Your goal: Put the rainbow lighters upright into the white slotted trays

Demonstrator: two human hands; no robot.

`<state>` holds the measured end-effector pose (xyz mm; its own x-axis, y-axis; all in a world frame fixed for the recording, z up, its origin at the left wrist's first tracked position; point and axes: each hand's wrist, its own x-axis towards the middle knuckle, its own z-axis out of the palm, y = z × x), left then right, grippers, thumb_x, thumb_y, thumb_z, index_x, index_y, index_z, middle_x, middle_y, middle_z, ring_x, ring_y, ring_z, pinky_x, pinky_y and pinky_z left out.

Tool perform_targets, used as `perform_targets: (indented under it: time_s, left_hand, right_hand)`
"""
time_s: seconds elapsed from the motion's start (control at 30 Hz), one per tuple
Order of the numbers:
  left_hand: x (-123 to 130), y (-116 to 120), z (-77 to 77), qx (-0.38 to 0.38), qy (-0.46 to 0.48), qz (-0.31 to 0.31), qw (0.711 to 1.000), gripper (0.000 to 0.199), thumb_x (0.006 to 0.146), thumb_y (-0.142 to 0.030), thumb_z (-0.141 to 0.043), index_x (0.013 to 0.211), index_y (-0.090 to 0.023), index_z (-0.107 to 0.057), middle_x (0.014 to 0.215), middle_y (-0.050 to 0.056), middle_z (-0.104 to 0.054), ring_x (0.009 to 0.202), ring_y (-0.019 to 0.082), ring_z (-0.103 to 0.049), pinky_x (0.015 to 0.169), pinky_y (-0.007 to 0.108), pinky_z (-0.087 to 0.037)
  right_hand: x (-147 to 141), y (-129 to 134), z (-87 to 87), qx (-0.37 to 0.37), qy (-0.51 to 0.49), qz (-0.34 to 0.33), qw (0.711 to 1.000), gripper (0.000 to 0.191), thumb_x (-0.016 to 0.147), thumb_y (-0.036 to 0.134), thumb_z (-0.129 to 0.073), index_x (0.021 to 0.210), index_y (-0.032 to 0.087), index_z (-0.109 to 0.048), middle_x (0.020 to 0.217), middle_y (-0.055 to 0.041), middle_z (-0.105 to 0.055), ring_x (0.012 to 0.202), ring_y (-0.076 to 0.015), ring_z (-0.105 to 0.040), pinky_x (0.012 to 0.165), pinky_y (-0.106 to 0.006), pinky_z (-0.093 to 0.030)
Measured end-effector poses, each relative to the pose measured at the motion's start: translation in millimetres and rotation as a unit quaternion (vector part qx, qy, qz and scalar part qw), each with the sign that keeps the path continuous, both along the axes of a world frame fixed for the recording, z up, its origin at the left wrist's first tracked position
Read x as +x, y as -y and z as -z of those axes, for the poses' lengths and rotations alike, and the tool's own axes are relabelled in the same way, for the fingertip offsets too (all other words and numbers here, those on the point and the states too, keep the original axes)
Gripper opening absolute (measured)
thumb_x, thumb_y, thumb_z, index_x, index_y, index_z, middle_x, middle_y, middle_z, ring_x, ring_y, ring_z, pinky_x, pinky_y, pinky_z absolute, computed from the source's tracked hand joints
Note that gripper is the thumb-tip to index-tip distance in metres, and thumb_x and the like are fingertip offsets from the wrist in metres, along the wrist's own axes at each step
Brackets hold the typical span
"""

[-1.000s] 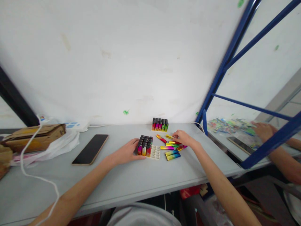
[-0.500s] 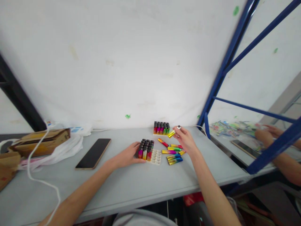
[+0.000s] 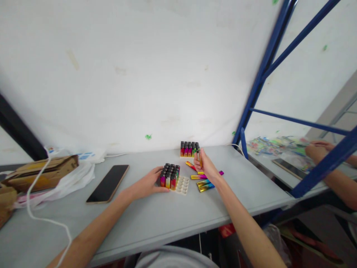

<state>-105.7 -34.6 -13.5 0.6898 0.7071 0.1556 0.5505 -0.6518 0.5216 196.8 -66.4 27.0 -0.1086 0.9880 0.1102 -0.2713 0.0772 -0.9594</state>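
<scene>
My left hand (image 3: 147,183) grips the left side of a block of upright lighters (image 3: 170,178), its thumb in front and fingers behind. These metallic, black-topped lighters stand in a white tray with round holes (image 3: 182,185), whose right part shows bare holes. To the right and slightly beyond the tray, my right hand (image 3: 208,166) pinches a single lighter (image 3: 199,158), held nearly upright above the table. Below that hand lie several loose lighters (image 3: 197,177) in gold, pink and blue, partly hidden by the hand and wrist.
A second tray packed with lighters (image 3: 186,149) stands near the wall. On the left are a phone (image 3: 108,184), a cardboard box (image 3: 44,173), a plastic bag (image 3: 69,186) and a white cable (image 3: 46,219). Blue metal bars (image 3: 258,83) rise on the right; another person's arm (image 3: 338,178) shows beyond.
My right hand has moved left, closer to the tray, and its lighter has turned from tilted to nearly upright. My left hand keeps its hold on the block. The view has shifted slightly.
</scene>
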Motion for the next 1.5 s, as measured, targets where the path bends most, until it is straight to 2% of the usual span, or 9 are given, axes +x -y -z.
perform_targets:
  time_s: [0.1, 0.23, 0.4, 0.5, 0.63, 0.87, 1.2, 1.4, 1.5]
  left_hand:
    - [1.8, 1.5, -2.0, 0.009, 0.003, 0.002, 1.0, 0.089, 0.081, -0.072, -0.08, 0.15, -0.02, -0.058, 0.161, 0.016, -0.053, 0.147, 0.038, -0.051, 0.13, 0.047, -0.036]
    - [3.4, 3.4, -3.7, 0.017, 0.01, 0.01, 1.0, 0.085, 0.082, -0.07, -0.081, 0.147, -0.02, -0.06, 0.157, 0.015, -0.056, 0.145, 0.037, -0.054, 0.128, 0.047, -0.038]
    - [3.9, 3.7, -3.4, 0.018, 0.007, 0.008, 1.0, 0.084, 0.082, -0.067, -0.082, 0.147, -0.019, -0.06, 0.157, 0.016, -0.056, 0.146, 0.036, -0.053, 0.129, 0.047, -0.038]
    - [3.6, 3.9, -3.3, 0.013, 0.003, 0.005, 1.0, 0.084, 0.082, -0.067, -0.082, 0.148, -0.019, -0.059, 0.157, 0.016, -0.056, 0.147, 0.037, -0.051, 0.129, 0.047, -0.037]
    - [3.4, 4.5, -3.6, 0.01, 0.001, 0.003, 1.0, 0.086, 0.082, -0.067, -0.082, 0.148, -0.018, -0.058, 0.156, 0.017, -0.056, 0.147, 0.037, -0.052, 0.129, 0.046, -0.037]
    - [4.5, 6.6, -5.6, 0.009, -0.005, -0.001, 1.0, 0.084, 0.082, -0.067, -0.081, 0.148, -0.019, -0.059, 0.157, 0.016, -0.055, 0.147, 0.036, -0.051, 0.129, 0.045, -0.036]
    - [4.7, 7.4, -7.5, 0.009, 0.007, 0.007, 1.0, 0.085, 0.083, -0.066, -0.082, 0.15, -0.02, -0.057, 0.156, 0.016, -0.056, 0.146, 0.036, -0.052, 0.129, 0.047, -0.037]
    - [5.7, 8.1, -8.4, 0.009, 0.012, 0.008, 1.0, 0.083, 0.082, -0.065, -0.083, 0.149, -0.021, -0.059, 0.156, 0.014, -0.057, 0.145, 0.037, -0.054, 0.129, 0.047, -0.037]
    - [5.5, 7.9, -7.8, 0.009, 0.011, 0.005, 1.0, 0.086, 0.081, -0.065, -0.083, 0.149, -0.02, -0.058, 0.156, 0.015, -0.057, 0.145, 0.037, -0.053, 0.129, 0.047, -0.037]
  right_hand:
    - [-6.4, 0.9, 2.3, -0.035, 0.018, -0.004, 0.999, 0.074, 0.082, 0.096, -0.05, 0.068, 0.024, -0.04, 0.057, 0.0094, -0.024, 0.046, -0.0066, -0.014, 0.043, -0.023, -0.007]
    - [-18.7, 8.4, 2.1, -0.028, 0.061, 0.045, 0.997, 0.069, 0.081, 0.087, -0.062, 0.065, 0.025, -0.036, 0.056, 0.0102, -0.022, 0.046, -0.0064, -0.01, 0.044, -0.025, -0.006]
    - [-25.4, 7.8, 12.1, 0.02, 0.154, 0.103, 0.983, 0.061, 0.083, 0.077, -0.061, 0.061, 0.026, -0.035, 0.053, 0.0081, -0.028, 0.047, -0.0085, -0.02, 0.045, -0.026, -0.015]
    - [-24.5, 4.0, 20.7, 0.068, 0.257, 0.166, 0.95, 0.056, 0.085, 0.071, -0.055, 0.057, 0.026, -0.036, 0.052, 0.005, -0.035, 0.05, -0.0112, -0.031, 0.049, -0.028, -0.022]
    - [-24.6, 4.5, 23.0, 0.109, 0.333, 0.189, 0.917, 0.049, 0.088, 0.063, -0.049, 0.059, 0.025, -0.039, 0.055, 0.0034, -0.041, 0.056, -0.0133, -0.038, 0.056, -0.029, -0.028]
    - [-28.0, 9.9, 17.1, 0.124, 0.338, 0.18, 0.915, 0.054, 0.092, 0.07, -0.046, 0.062, 0.025, -0.039, 0.058, 0.0035, -0.041, 0.059, -0.0143, -0.038, 0.059, -0.03, -0.028]
    - [-24.7, 5.4, 23.6, 0.135, 0.344, 0.178, 0.912, 0.042, 0.097, 0.053, -0.053, 0.067, 0.025, -0.044, 0.059, 0.0038, -0.046, 0.06, -0.0158, -0.042, 0.059, -0.029, -0.029]
    - [-24.7, 7.5, 21.7, 0.183, 0.338, 0.083, 0.919, 0.035, 0.108, 0.055, -0.044, 0.095, 0.025, -0.056, 0.08, -0.0002, -0.062, 0.072, -0.019, -0.058, 0.069, -0.03, -0.045]
    - [-23.4, 4.1, 24.8, 0.237, 0.373, 0.071, 0.894, 0.04, 0.109, 0.057, -0.044, 0.099, 0.023, -0.063, 0.098, -0.0075, -0.067, 0.093, -0.0229, -0.063, 0.085, -0.036, -0.05]
